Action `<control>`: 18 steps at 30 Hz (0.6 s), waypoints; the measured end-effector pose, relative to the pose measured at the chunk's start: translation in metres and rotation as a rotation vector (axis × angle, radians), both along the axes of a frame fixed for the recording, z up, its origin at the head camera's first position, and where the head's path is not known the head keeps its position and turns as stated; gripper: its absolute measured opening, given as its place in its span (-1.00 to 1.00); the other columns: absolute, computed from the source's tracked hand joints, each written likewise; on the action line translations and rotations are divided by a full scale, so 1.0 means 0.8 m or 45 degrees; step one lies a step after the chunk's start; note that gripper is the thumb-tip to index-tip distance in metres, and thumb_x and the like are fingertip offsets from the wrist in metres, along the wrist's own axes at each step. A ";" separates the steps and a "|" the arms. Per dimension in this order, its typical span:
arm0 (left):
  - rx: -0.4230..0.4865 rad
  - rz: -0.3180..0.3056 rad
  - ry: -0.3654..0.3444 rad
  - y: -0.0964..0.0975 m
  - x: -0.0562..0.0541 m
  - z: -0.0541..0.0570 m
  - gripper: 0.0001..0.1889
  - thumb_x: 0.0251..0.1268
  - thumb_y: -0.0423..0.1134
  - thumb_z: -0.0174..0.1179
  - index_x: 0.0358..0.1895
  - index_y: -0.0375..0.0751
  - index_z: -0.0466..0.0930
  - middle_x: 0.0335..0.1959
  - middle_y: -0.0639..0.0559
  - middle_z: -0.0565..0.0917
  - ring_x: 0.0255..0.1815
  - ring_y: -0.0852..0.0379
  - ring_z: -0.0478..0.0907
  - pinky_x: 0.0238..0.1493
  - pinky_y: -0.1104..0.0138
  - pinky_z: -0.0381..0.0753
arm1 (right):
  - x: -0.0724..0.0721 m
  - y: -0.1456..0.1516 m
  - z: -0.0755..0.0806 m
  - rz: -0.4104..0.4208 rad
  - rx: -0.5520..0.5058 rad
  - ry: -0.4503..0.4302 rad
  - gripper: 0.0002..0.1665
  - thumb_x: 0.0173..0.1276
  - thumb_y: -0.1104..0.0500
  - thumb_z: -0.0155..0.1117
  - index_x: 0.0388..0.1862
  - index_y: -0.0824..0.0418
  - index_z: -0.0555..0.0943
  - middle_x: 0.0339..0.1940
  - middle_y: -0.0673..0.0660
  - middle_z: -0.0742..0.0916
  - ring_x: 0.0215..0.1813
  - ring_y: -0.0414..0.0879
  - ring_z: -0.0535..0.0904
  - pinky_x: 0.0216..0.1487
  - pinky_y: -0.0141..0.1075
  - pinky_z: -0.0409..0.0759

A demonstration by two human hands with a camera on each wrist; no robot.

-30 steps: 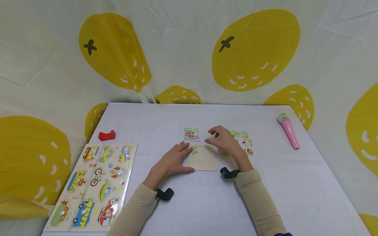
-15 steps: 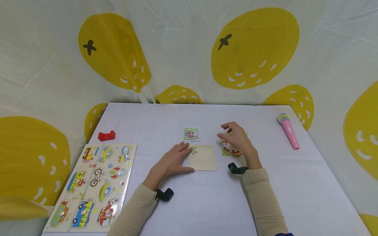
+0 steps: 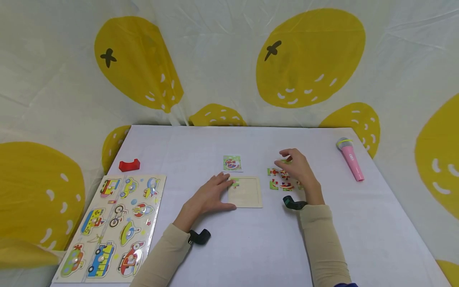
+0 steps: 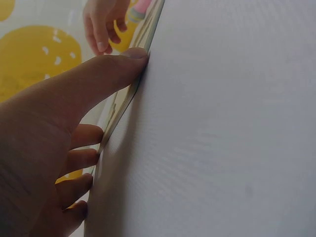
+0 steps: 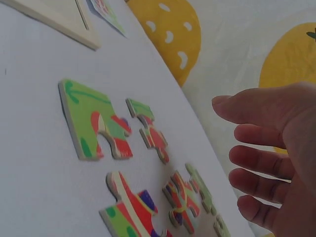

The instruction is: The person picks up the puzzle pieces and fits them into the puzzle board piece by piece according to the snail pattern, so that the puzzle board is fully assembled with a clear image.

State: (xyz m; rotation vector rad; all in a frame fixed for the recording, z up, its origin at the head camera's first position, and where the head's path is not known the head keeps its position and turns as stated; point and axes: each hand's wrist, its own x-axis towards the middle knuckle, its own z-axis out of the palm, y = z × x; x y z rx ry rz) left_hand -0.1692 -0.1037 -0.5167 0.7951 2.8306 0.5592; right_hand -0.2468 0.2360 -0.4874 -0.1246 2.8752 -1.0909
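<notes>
My left hand (image 3: 211,193) lies along the left side of a small wooden puzzle tray (image 3: 247,197). Its thumb touches the near left corner and its index fingertip is at a green puzzle piece (image 3: 235,183) in the far left corner. In the left wrist view the thumb (image 4: 113,66) rests against the tray's edge. My right hand (image 3: 297,167) hovers over several loose puzzle pieces (image 3: 286,186) right of the tray, thumb and fingers apart and nothing between them. These pieces, green, red and white, lie flat; a corner piece (image 5: 89,113) shows clearly in the right wrist view.
A picture card (image 3: 232,163) lies just beyond the tray. At the left is a large vehicle puzzle board (image 3: 123,227), with a red curved block (image 3: 129,165) behind it. A pink toy microphone (image 3: 351,161) lies at the far right. A patterned curtain (image 3: 222,59) hangs behind the table.
My right hand has moved to the right, from beside the tray to over the loose pieces, uncovering those nearest the tray. My left hand has stayed in place at the tray.
</notes>
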 end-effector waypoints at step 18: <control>-0.002 -0.007 0.000 0.000 0.000 0.000 -0.07 0.07 0.37 0.33 0.49 -0.01 0.34 0.57 -0.01 0.27 0.66 -0.01 0.05 0.63 0.13 0.08 | -0.004 0.023 -0.012 -0.047 0.065 -0.063 -0.45 0.43 0.09 0.19 0.33 0.30 0.47 0.30 0.34 0.48 0.15 0.19 0.43 0.29 0.13 0.47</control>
